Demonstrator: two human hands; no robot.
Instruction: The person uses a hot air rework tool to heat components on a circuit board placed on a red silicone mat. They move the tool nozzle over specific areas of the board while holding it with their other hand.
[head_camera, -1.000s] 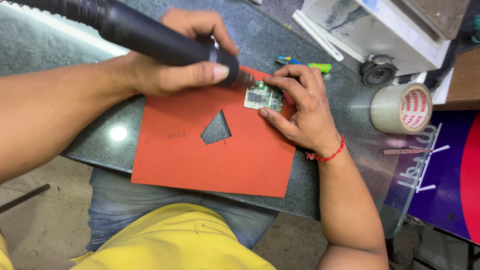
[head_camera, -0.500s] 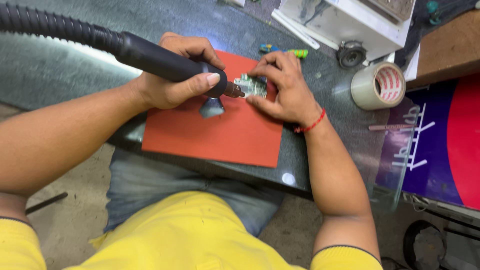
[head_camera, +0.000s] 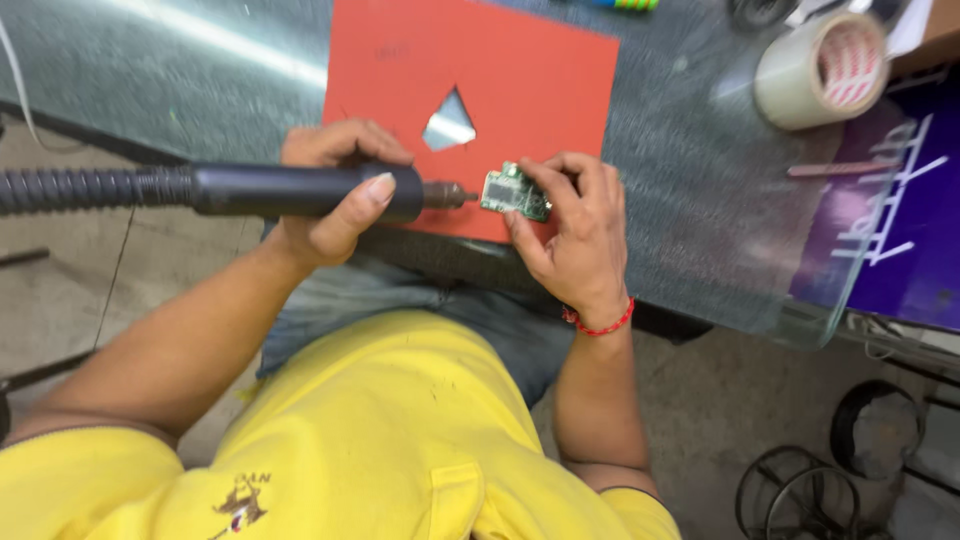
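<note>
A black rotary tool (head_camera: 300, 190) is gripped by the left hand (head_camera: 335, 195), its tip against a small green circuit board (head_camera: 514, 190) (pinched in the right hand's (head_camera: 575, 235) fingers) at the counter's (head_camera: 690, 200) near edge, over an orange mat (head_camera: 520, 80).

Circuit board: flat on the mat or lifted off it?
Lifted. The right hand pinches the circuit board tilted at the red mat's near edge; the tool tip meets its left end.

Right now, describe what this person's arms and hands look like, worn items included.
Both arms are bare from the short yellow sleeves down. The right hand has a thin red thread bracelet at the wrist. The left hand wears nothing: no gloves, rings or watch show on either.
</note>
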